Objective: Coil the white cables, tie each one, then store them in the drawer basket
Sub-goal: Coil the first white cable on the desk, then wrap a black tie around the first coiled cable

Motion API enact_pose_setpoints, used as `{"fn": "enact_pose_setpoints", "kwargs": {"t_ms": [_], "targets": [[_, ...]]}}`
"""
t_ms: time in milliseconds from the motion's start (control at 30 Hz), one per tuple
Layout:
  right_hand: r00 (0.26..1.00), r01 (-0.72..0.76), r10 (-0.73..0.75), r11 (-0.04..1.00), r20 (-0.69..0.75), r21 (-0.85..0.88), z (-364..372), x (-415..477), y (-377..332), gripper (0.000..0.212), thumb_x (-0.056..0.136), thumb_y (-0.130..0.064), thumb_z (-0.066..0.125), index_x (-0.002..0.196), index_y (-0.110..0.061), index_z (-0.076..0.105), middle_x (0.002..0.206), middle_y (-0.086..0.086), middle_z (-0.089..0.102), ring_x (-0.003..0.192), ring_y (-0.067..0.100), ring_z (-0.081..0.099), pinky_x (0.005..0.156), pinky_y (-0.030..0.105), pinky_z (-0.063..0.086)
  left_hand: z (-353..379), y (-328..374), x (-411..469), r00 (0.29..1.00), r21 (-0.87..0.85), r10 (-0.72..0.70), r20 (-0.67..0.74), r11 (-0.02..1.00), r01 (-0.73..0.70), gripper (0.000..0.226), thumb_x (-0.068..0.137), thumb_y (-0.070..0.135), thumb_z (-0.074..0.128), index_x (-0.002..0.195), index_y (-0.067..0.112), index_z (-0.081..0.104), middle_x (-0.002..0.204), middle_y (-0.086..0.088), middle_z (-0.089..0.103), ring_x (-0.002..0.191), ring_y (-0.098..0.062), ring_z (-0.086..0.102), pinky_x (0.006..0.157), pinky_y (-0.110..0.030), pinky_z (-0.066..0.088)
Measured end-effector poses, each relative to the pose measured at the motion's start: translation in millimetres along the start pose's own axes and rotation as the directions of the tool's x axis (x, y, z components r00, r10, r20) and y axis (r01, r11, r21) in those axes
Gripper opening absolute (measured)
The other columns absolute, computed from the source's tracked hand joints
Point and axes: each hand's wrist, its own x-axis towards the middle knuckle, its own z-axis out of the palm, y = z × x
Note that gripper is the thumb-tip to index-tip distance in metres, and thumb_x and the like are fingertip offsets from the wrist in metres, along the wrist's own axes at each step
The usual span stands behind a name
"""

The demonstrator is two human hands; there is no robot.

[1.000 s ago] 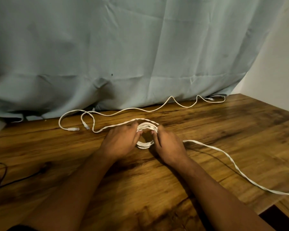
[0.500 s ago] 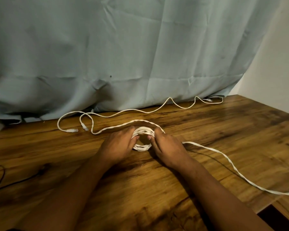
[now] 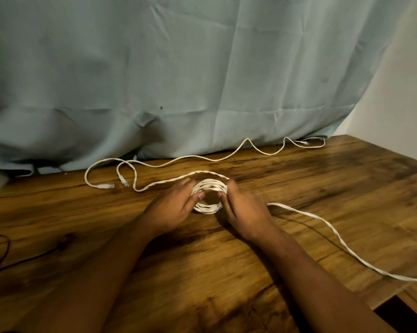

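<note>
Both hands meet at a small coil (image 3: 208,197) of flat white cable lying near the middle of the wooden worktop (image 3: 299,188). The left hand (image 3: 172,207) pinches the left side of the coil, thumb tip inside the ring and fingers over its outer edge. The right hand (image 3: 247,211) grips the right side the same way, thumb inside and fingers curled over the far rim. The coil has several turns stacked loosely on one another and rests on the wood between the two hands.

Two loose runs leave the coil. One (image 3: 335,234) comes out from under the right hand and trails to the right across the worktop, running out of view at the right edge of the picture. The other (image 3: 164,182) arcs over the top of the coil and runs left, bends back, and ends in a plug (image 3: 123,181).

A second white cable (image 3: 214,159) lies farther back, well apart from the hands, snaking along the foot of a pale blue curtain (image 3: 178,80) with one plug (image 3: 105,186) at the left, just beside the first cable's plug, and the other end (image 3: 305,142) at the far right; that end is too small to make out clearly.

A dark cord (image 3: 0,251) loops at the left edge of the worktop.
</note>
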Motion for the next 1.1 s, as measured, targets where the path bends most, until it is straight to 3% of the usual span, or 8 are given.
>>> {"fn": "enact_pose_setpoints", "kwargs": {"t_ms": [200, 333, 467, 633, 800, 900, 1000, 1100], "targets": [[1.0, 0.01, -0.01, 0.999, -0.002, -0.043, 2.3, -1.0, 0.2, 0.03, 0.109, -0.044, 0.033, 0.116, -0.017, 0.044, 0.103, 0.015, 0.071, 0.091, 0.039, 0.067, 0.069, 0.041, 0.039, 5.3, -4.3, 0.4, 1.0, -0.028, -0.011, 0.015, 1.0, 0.011, 0.045, 0.107, 0.042, 0.04, 0.144, 0.017, 0.049, 0.145, -0.003, 0.053, 0.133, -0.017, 0.049, 0.11, -0.033, 0.039], [0.999, -0.04, 0.039, 0.997, 0.018, 0.068, 6.1, 0.6, 1.9, 0.023, 0.109, -0.043, 0.035, 0.106, -0.021, 0.043, 0.104, 0.016, 0.07, 0.095, 0.04, 0.065, 0.069, 0.04, 0.037, 4.6, -1.9, -1.0, 1.0, -0.202, 0.013, -0.019, 0.979, -0.017, 0.028, 0.107, 0.035, 0.047, 0.128, 0.021, 0.06, 0.125, 0.003, 0.065, 0.115, -0.01, 0.059, 0.1, -0.032, 0.047], [0.999, -0.026, 0.033, 0.963, -0.019, 0.267, 8.7, -1.7, 2.2, 0.03, 0.109, -0.04, 0.039, 0.107, -0.013, 0.051, 0.105, 0.013, 0.069, 0.098, 0.034, 0.064, 0.077, 0.042, 0.045, -7.9, 14.0, -7.0, 0.997, -0.626, -0.05, 0.051, 0.776, 0.071, 0.015, 0.106, 0.021, 0.052, 0.1, 0.017, 0.066, 0.089, 0.009, 0.07, 0.083, -0.002, 0.065, 0.074, -0.022, 0.053], [1.0, 0.018, -0.008, 0.92, -0.026, 0.392, 7.7, -0.6, -12.6, 0.049, 0.102, -0.057, 0.03, 0.11, -0.017, 0.056, 0.107, 0.003, 0.069, 0.101, 0.021, 0.063, 0.089, 0.046, 0.049, -36.9, 22.2, -25.3, 0.991, -0.742, -0.017, 0.135, 0.661, 0.112, 0.02, 0.107, 0.013, 0.047, 0.105, -0.001, 0.063, 0.089, -0.015, 0.066, 0.048, 0.006, 0.054, 0.048, -0.004, 0.038], [0.996, 0.084, -0.093, 0.913, 0.003, 0.399, 8.1, 5.2, -37.4, 0.019, 0.11, -0.042, 0.04, 0.103, -0.026, 0.05, 0.09, -0.009, 0.064, 0.08, 0.01, 0.058, 0.073, 0.036, 0.043, -51.5, 9.4, -50.3, 0.98, -0.884, -0.063, 0.189, 0.423, 0.198, 0.024, 0.102, 0.011, 0.05, 0.119, -0.003, 0.058, 0.082, -0.013, 0.066, 0.055, -0.003, 0.059, 0.039, -0.01, 0.019], [0.99, 0.122, -0.14, 0.884, 0.007, 0.451, 8.8, 10.9, -59.3, 0.033, 0.106, -0.05, 0.036, 0.112, -0.022, 0.053, 0.099, -0.002, 0.068, 0.089, 0.016, 0.063, 0.081, 0.046, 0.051, -60.8, 1.2, -66.8, 0.969, -0.938, -0.104, 0.226, 0.247, 0.245, 0.019, 0.103, 0.01, 0.047, 0.116, -0.001, 0.056, 0.075, -0.008, 0.049, 0.053, -0.003, 0.055, 0.037, -0.014, 0.017], [0.984, 0.128, -0.173, 0.863, 0.048, 0.489, 16.0, 17.7, -80.7, 0.041, 0.104, -0.055, 0.036, 0.117, -0.021, 0.056, 0.101, -0.001, 0.069, 0.091, 0.017, 0.064, 0.083, 0.049, 0.052, -69.9, -12.6, -80.7, 0.955, -0.956, -0.127, 0.269, 0.086, 0.281, 0.023, 0.099, 0.025, 0.051, 0.106, 0.005, 0.057, 0.067, 0.0, 0.037, 0.061, -0.008, 0.045, 0.038, -0.014, 0.015], [0.971, 0.153, -0.228, 0.827, 0.075, 0.541, 23.5, 20.2, -103.6, 0.049, 0.101, -0.062, 0.035, 0.12, -0.022, 0.057, 0.107, -0.004, 0.069, 0.097, 0.015, 0.065, 0.087, 0.049, 0.052, -81.9, -25.3, -95.7, 0.934, -0.944, -0.2, 0.295, 0.09, 0.318, 0.031, 0.1, 0.039, 0.048, 0.102, 0.008, 0.053, 0.064, 0.002, 0.032, 0.057, -0.008, 0.038, 0.039, -0.016, 0.01]]}}
